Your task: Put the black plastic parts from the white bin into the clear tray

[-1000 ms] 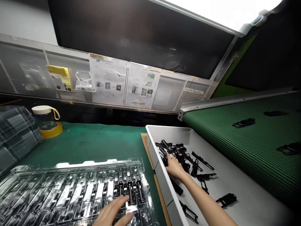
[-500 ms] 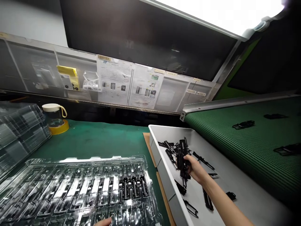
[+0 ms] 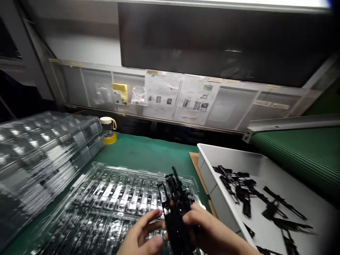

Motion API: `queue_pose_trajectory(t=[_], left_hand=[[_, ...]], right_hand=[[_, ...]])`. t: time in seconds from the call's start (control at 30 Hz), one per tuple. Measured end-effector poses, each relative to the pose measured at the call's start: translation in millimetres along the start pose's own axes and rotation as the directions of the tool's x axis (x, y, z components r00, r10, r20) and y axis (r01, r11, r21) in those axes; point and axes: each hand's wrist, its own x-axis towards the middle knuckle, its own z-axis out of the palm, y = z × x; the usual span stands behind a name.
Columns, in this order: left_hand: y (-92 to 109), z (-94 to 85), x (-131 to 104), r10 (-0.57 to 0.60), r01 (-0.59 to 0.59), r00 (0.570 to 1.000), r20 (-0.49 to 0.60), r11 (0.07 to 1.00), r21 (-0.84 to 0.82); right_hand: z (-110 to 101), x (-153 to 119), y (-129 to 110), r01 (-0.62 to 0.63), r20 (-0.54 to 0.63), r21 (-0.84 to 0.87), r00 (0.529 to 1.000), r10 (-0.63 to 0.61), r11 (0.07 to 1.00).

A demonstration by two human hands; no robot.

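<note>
From the head view, here's the picture: a bundle of slim black parts [image 3: 176, 226] is up in the right hand [image 3: 209, 226], over the near right side of a clear tray [image 3: 148, 173] on the green table [image 3: 146, 150]. The right grip is clamped round it from the right, thumb across the upper face, fingers curling underneath. And look at the line of it: the long axis runs away from the body, far ends tipping slightly left and pointing towards the tray's back edge, not squarely across.

Over on the other side, the left hand [image 3: 140, 233] is right beside the bundle's left flank, fingers and thumb apart, nothing visible held between them; whether a fingertip touches, I can't tell. So the right hand has the hold, the left is just beside it. Out to the right sits the pale bin [image 3: 236, 159], with loose black pieces [image 3: 247, 205] lying at mixed angles inside.
</note>
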Motion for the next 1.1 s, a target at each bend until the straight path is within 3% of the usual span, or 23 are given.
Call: queue_pose_trajectory(t=[0.07,0.13,0.33,0.43,0.5,0.57,0.63,0.7,0.8,0.9,1.03,1.1], left_hand=[[3,-2.9,2,-0.056,0.06,0.998,0.021,0.972,-0.228],[7,-4.9,2,-0.123,0.111,0.992,-0.015,0.936,-0.336],[9,-17.9,-2,-0.198,0.112,0.951,-0.238,0.936,-0.333],[8,-28.6,-2,-0.199,0.102,0.922,-0.333,0.952,-0.288],[9,-34.8,-2,-0.193,0.101,0.902,-0.385,0.964,-0.248],[11,-39.0,-3,-0.182,0.1,0.889,-0.42,0.972,-0.212],[14,-40.9,-4,-0.176,0.106,0.878,-0.445,0.978,-0.178],[17,-40.9,-6,-0.172,0.119,0.871,-0.46,0.983,-0.142],[23,-38.9,-8,-0.153,0.121,0.876,-0.457,0.988,-0.097],[25,-36.4,-8,-0.132,0.114,0.895,-0.425,0.991,-0.069],[22,-31.6,-5,-0.109,0.109,0.933,-0.344,0.994,-0.021],[19,-26.9,-2,-0.099,0.106,0.947,-0.307,0.994,0.005]], right_hand=[[13,17,13,-0.089,0.053,-0.079,0.994,0.094,0.993],[19,31,26,-0.137,0.069,-0.209,0.986,0.154,0.968],[12,42,38,-0.16,0.044,-0.539,0.975,0.218,0.827],[5,37,33,-0.116,-0.071,-0.682,0.993,0.093,0.722],[-1,36,30,-0.102,-0.144,-0.799,0.989,-0.024,0.592],[-6,36,30,-0.108,-0.175,-0.885,0.978,-0.109,0.452],[-7,38,28,-0.129,-0.2,-0.909,0.969,-0.142,0.397],[-6,38,23,-0.078,-0.167,-0.905,0.969,-0.181,0.417],[-1,35,13,0.023,-0.108,-0.851,0.97,-0.216,0.525],[-1,33,5,0.013,-0.117,-0.804,0.976,-0.181,0.594],[-4,34,4,0.095,-0.134,-0.815,0.928,-0.346,0.572],[-2,37,8,0.162,-0.142,-0.734,0.913,-0.382,0.66]])
